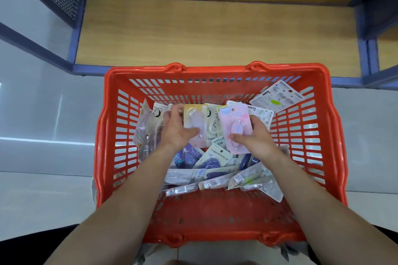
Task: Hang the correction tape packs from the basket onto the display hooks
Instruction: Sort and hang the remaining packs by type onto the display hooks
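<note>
Currently: left hand (176,130) grips yellow pack (193,117); right hand (257,139) grips pink pack (233,121); both held over the heap in the red basket (215,69), likely chosen for hanging.

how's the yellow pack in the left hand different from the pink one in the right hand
Colour: the yellow pack has a yellow-topped card and a pale dispenser; the pink pack has a pink card and a lilac dispenser.
Pose: the yellow pack sits about straight; the pink pack tilts a little.
Shared: both are blister cards held inside the basket, one in the left hand, one in the right hand.
</note>
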`<action>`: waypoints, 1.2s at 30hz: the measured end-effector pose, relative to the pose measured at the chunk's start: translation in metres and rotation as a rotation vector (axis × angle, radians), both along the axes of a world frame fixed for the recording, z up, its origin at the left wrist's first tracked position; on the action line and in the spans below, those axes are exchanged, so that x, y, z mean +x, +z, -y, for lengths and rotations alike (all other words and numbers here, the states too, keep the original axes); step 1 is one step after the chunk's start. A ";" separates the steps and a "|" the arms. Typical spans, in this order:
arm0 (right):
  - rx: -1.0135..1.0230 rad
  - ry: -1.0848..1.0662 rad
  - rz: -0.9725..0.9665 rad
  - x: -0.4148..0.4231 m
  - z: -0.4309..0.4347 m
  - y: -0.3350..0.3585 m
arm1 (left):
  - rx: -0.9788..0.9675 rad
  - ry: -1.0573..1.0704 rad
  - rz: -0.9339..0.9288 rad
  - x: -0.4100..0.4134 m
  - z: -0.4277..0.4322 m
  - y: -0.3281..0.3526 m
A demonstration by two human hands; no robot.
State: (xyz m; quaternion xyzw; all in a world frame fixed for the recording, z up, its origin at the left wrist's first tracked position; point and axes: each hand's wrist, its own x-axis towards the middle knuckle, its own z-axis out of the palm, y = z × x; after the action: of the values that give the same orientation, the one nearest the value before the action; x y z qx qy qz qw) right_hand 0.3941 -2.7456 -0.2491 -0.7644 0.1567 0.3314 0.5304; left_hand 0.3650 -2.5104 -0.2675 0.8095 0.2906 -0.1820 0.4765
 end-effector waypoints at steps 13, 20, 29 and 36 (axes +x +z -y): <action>0.249 0.072 0.060 0.016 -0.014 0.071 | -0.267 0.128 0.146 -0.009 0.005 0.075; 0.300 0.224 0.090 0.024 0.005 0.115 | -0.337 -0.085 0.203 -0.018 0.011 0.120; 0.399 0.247 0.015 0.010 0.006 0.122 | -0.303 0.021 0.218 -0.012 0.004 0.147; 0.364 0.196 0.001 0.004 -0.001 0.112 | -0.588 0.316 0.205 -0.004 0.010 0.142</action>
State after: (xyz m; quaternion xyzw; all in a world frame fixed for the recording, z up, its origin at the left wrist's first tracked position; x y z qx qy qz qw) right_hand 0.3982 -2.7448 -0.1367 -0.6677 0.0187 0.4039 0.6251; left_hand 0.3612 -2.5199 -0.1251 0.5967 0.2980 -0.0997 0.7384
